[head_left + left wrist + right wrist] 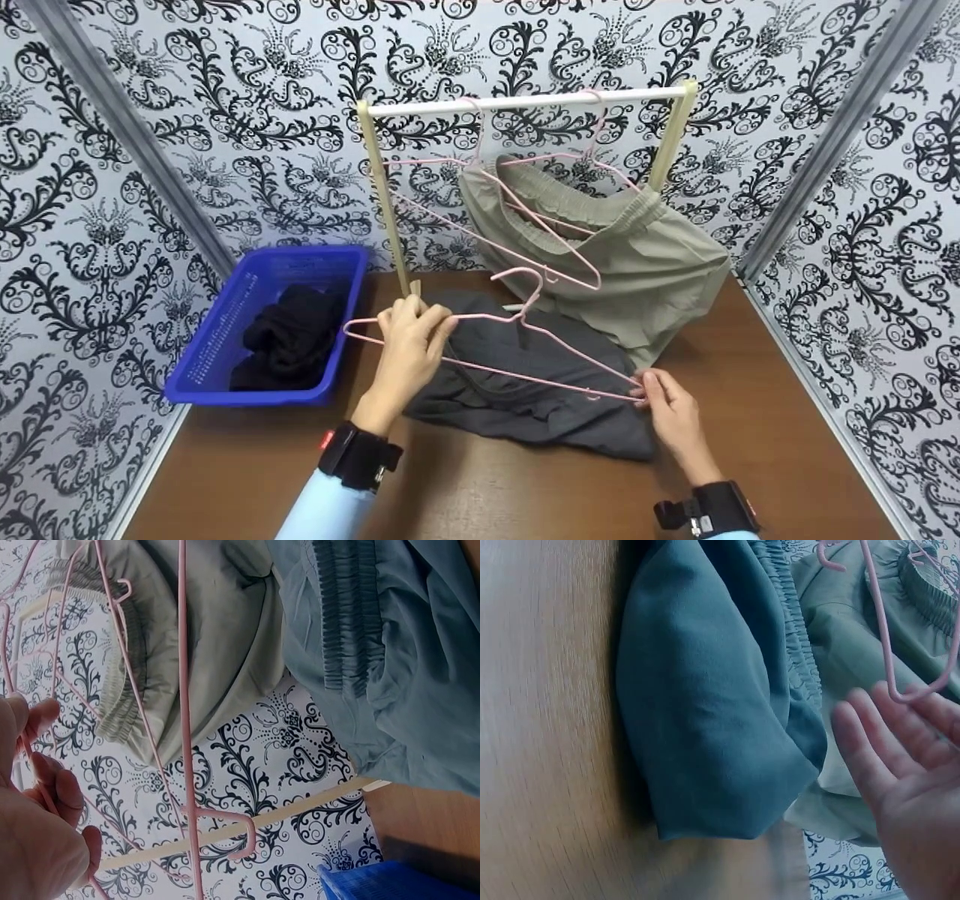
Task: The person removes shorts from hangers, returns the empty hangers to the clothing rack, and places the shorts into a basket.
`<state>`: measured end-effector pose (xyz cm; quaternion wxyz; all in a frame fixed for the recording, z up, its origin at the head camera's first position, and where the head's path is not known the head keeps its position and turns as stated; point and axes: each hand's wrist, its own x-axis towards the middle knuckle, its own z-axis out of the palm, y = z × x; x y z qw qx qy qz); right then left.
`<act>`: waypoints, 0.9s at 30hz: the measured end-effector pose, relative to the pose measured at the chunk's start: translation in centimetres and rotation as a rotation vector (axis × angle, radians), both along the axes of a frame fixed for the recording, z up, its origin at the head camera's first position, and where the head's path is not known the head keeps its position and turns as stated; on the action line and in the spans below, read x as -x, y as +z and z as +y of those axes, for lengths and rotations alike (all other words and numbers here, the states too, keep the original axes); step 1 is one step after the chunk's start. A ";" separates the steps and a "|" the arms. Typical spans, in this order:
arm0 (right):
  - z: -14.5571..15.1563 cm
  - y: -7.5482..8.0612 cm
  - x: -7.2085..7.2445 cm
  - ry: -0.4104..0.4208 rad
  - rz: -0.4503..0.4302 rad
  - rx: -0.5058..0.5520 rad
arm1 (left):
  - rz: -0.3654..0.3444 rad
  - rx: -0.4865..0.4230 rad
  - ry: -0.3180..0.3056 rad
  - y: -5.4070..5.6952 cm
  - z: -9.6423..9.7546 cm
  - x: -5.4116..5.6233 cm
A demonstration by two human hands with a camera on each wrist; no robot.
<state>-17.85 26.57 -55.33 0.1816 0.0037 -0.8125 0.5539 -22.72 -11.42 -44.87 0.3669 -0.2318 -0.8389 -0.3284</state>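
Both hands hold a pink clothes hanger [523,318], its hook upward, above a dark grey garment [540,420] spread on the table. My left hand [411,337] grips the upper wire near the hanger's left end; its fingers curl round the wire in the left wrist view. At the opposite corner, my right hand [671,412] pinches the wire between thumb and fingers. The right wrist view shows that corner against the fingers, with the thumb hidden. A gathered elastic waistband [349,615] shows on the dark garment, which looks bluish in both wrist views.
Behind the hands stands a rack with a white rail [525,102] and pale posts. Grey-green shorts [637,262] hang there on a pink hanger, beside another pink hanger [427,202]. At left, a blue basket [214,330] holds black cloth [289,337]. Patterned walls enclose the brown table [765,420].
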 end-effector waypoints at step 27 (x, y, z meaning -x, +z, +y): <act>-1.3 0.4 -0.6 0.079 0.100 -0.021 | -0.009 0.031 -0.030 -0.6 1.1 0.1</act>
